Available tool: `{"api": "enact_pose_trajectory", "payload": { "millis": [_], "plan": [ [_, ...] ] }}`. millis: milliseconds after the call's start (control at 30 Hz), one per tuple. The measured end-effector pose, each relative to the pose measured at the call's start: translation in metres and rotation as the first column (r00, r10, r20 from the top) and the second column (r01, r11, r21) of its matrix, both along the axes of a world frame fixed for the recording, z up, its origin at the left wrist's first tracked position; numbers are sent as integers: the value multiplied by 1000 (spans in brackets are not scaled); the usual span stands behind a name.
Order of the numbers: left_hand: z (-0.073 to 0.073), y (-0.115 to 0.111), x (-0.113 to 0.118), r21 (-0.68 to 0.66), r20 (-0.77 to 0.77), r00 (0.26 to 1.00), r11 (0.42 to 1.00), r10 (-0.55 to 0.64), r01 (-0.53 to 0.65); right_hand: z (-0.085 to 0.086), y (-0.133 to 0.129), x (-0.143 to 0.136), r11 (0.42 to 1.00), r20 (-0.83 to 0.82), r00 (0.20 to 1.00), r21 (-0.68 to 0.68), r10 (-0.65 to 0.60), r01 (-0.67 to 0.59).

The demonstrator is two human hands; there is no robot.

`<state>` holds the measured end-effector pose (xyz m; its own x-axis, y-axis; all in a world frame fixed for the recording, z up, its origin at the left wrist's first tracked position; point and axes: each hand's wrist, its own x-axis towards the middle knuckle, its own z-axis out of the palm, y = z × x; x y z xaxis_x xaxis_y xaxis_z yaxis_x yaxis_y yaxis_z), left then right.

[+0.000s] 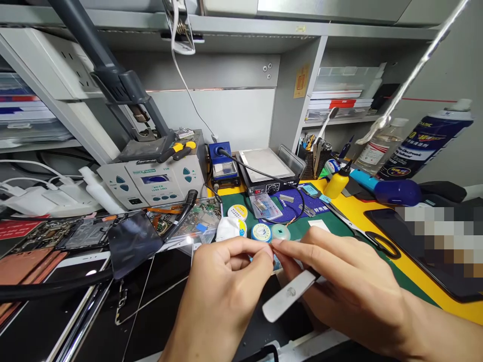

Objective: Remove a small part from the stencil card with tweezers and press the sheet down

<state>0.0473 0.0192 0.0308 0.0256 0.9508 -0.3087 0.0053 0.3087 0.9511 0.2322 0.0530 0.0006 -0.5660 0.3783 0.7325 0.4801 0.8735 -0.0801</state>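
L hand [226, 286] is closed up, thumb & index tips pressed tog. mid-scene; can't tell if anything tiny sits betw. them. R hand [350, 281] meets it there at the fingertips, index nearly straight, other fingers curled round a flat metal tool [287, 297], whose blunt end sticks out to the near left over a dark surface; it has a small round mark, too small to read. Far left, grey station [156, 183] reads "QUICK" & "ESD", w/ "QUICK LEAD FREE" under its display; model no. blurry. Yellow-black pliers [185, 149] lie on it. Far right, dk blue spray can [426, 143] shows "Electronic" in white, rest hard to make out. Clear bottle [377, 151] just left of it has a red-white label, text too small. Purple mat [317, 206] bears white Chinese chars. Just past the fingertips: blue-rimmed tub [261, 232], printed lid illegible, & pale green roll [281, 233] just right of it. Scissors [361, 234] lie to the right, near a dark phone [396, 236], partly pixelated.
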Motion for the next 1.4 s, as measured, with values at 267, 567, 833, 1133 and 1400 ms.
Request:
{"api": "enact_pose_trajectory", "payload": {
  "millis": [267,567,833,1133,1400],
  "plan": [
    [-1,-1,1,52,-78,996,998,36,-32,-3,2,2,995,83,996,104,-12,4],
    [-9,5,-3,167,-57,998,986,31,-21,0,4,5,993,131,991,120,6,-22],
    [-7,2,-3,156,-75,996,987,48,-36,-9,3,13,993,195,981,119,-13,-10],
    [-9,3,-5,132,-105,992,990,66,-51,-5,5,18,997,318,947,54,41,-61],
    [-9,-1,-1,320,-167,979,946,116,-57,11,3,1,948,-165,986,-312,1,-54]
  ]
}}
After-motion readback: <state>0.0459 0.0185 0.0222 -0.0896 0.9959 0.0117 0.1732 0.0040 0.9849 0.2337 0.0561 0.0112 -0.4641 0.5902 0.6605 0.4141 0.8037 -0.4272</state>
